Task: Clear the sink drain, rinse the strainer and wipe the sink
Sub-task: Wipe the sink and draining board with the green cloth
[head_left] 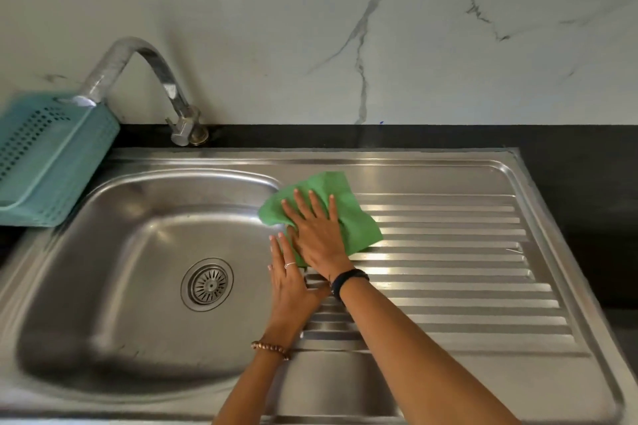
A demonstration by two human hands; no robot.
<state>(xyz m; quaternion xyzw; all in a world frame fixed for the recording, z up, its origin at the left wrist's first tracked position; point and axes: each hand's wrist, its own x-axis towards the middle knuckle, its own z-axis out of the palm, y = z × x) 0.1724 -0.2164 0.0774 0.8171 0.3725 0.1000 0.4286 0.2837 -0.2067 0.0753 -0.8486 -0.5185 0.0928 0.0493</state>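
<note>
no readable text, label, brand, number or sign anywhere

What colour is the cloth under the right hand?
Green, plain, no pattern. The cloth shows clearly in the head view, the only one.

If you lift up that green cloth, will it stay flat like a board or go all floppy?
Probably floppy. The green cloth looks thin and already lies wrinkled under the right hand, so it would likely droop when lifted. It also seems light. Pushed along the smooth steel drainboard, it should slide easily, perhaps bunching over the ridges.
</note>
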